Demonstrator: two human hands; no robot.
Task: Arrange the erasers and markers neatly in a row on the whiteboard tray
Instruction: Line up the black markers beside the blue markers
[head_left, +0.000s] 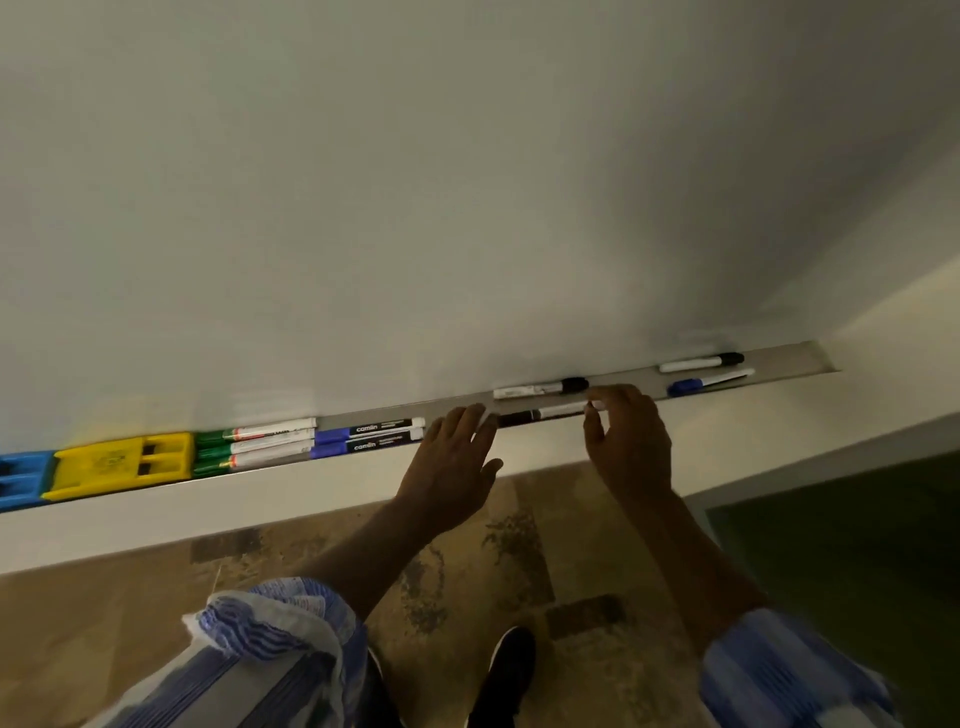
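On the long whiteboard tray a blue eraser and a yellow eraser lie side by side at the far left. Beside them are three green markers, then two blue markers. A black-capped marker lies along the tray's front lip. My right hand pinches its white end between thumb and fingers. My left hand is spread flat, fingertips by the marker's dark cap end. Behind it lies another black marker. Further right lie a black marker and a blue-capped marker.
The white board fills the upper view and its frame edge runs below the tray. A mottled tan floor, my dark shoe and a dark green surface at the right lie below.
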